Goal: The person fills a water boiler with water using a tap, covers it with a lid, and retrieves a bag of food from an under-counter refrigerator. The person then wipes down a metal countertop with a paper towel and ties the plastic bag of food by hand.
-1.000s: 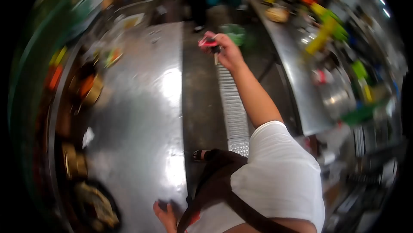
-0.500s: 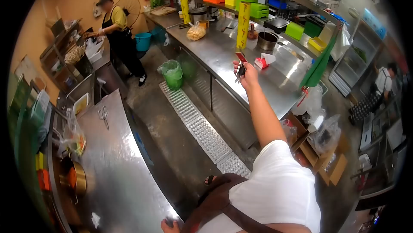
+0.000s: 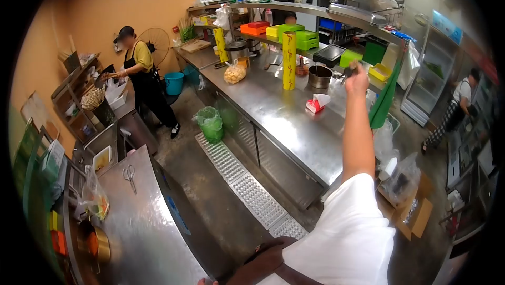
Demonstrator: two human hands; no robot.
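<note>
My right hand (image 3: 357, 79) is stretched out above the right end of the long steel counter (image 3: 284, 127), closed around a small dark item (image 3: 348, 72) that is too blurred to name. Below and left of it, a red and white packet (image 3: 317, 103) lies on the counter, with a steel pot (image 3: 320, 77) behind it. Only a few fingertips of my left hand (image 3: 208, 282) show at the bottom edge, by the near steel table (image 3: 137, 222); their pose is unclear.
A person (image 3: 139, 72) in a black apron stands at the far left, another person (image 3: 463, 101) at the right. Metal grating (image 3: 231, 169) and a green bin (image 3: 210, 127) are on the floor. Scissors (image 3: 129, 178) lie on the near table. Open cardboard (image 3: 418, 211) sits right of my arm.
My right hand has moved right and away from the yellow cylinder, still closed. The view has tilted up, and my left hand shows less at the bottom edge.
</note>
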